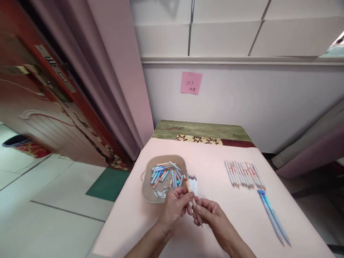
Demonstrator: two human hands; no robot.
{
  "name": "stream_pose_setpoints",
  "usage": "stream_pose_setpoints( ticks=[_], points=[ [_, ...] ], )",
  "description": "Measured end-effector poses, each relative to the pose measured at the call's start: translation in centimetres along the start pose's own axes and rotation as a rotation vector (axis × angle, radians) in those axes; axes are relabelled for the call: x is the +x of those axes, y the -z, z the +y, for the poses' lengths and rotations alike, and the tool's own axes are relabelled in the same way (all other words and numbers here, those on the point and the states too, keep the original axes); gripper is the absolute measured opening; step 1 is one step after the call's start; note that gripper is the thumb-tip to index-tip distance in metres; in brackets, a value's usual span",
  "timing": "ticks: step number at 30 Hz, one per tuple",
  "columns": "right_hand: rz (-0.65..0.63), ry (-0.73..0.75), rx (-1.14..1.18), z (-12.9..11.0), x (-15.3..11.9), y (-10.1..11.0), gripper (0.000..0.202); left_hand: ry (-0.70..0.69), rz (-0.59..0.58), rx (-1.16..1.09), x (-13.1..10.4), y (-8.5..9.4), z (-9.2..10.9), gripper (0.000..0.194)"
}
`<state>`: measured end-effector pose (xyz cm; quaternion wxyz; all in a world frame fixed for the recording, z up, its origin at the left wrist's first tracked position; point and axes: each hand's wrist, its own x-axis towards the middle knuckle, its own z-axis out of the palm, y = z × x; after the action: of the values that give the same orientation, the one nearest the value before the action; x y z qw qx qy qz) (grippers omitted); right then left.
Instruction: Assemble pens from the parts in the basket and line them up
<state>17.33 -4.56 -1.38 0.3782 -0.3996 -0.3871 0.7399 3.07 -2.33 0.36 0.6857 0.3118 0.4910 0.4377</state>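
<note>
Between my two hands is a slim pen with an orange upper end and a dark tip pointing down toward me. My left hand pinches its upper part, while my right hand has its fingers closed round the lower part. Just left of my hands, a beige basket holds blue, grey and orange pen pieces and small white bits. Beyond my fingers lies a row of thin white refills with dark tips, partly hidden by the hands.
A row of finished-looking slim pens lies on the pink-covered table at the right. Nearer me are two blue pens, side by side. A pink note is stuck on the wall behind. A red door stands at the left.
</note>
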Motion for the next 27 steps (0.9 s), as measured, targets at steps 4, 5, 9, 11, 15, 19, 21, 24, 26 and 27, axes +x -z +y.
stream_pose_setpoints(
  ticks=[4, 5, 9, 11, 15, 19, 21, 24, 26, 27],
  points=[
    [0.061, 0.093, -0.076, 0.7, 0.1, 0.3, 0.034, -0.029, -0.052, 0.130, 0.1, 0.1, 0.2, 0.027],
    [0.088, 0.102, -0.105, 0.9, 0.1, 0.5, 0.034, -0.041, -0.072, 0.183, 0.4, 0.5, 0.6, 0.026],
    [0.182, 0.093, -0.161, 1.8, 0.0, 1.5, 0.039, -0.310, 0.100, 0.583, 3.0, 3.8, 3.5, 0.015],
    [0.207, 0.095, -0.175, 2.0, -0.2, 1.9, 0.040, -0.397, 0.269, 1.082, 4.9, 5.7, 5.1, 0.011],
    [0.215, 0.080, -0.169, 2.2, -0.5, 2.0, 0.039, -0.290, 0.286, 1.511, 8.2, 7.5, 6.2, 0.013],
    [0.213, 0.081, -0.131, 2.3, -0.9, 1.8, 0.036, -0.228, 0.225, 1.598, 10.0, 6.9, 5.1, 0.017],
    [0.212, 0.085, -0.114, 2.3, -1.2, 1.8, 0.035, -0.218, 0.211, 1.633, 10.4, 6.6, 4.6, 0.020],
    [0.212, 0.085, -0.085, 2.4, -1.4, 1.9, 0.035, -0.227, 0.197, 1.662, 10.8, 6.3, 4.0, 0.025],
    [0.209, 0.086, -0.069, 2.4, -1.5, 1.8, 0.034, -0.241, 0.193, 1.656, 10.8, 6.3, 3.6, 0.025],
    [0.204, 0.088, -0.061, 2.4, -1.5, 1.8, 0.034, -0.249, 0.193, 1.645, 10.8, 6.4, 3.4, 0.025]
  ],
)
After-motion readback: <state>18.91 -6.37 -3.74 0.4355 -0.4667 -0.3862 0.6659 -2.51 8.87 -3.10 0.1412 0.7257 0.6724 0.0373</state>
